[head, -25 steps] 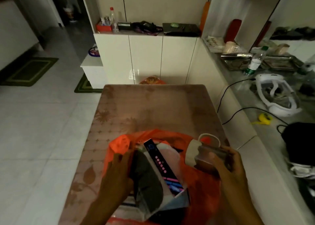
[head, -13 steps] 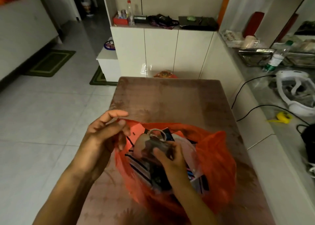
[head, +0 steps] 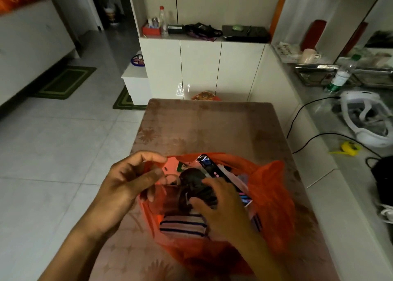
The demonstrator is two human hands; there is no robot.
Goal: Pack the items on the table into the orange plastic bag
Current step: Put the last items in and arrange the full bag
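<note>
Right hand (head: 221, 204) has pushed deeper into the bag (head: 270, 187), grasping a dark item (head: 191, 178). Left hand (head: 127, 180) pinches the rim; slippage there would collapse the mouth.

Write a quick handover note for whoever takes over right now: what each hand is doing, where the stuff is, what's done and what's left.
Left hand: pinches the near-left rim of the orange plastic bag, holding the mouth open.
Right hand: inside the bag, its grip curled on a dark object it is setting down.
In the bag: a striped cloth, a long dark packet with pink dots and other items too crowded to name.
Done: the table shows no loose items beyond the bag.
Left: release the dark object, withdraw the right hand, and perhaps gather the bag's handles.
</note>
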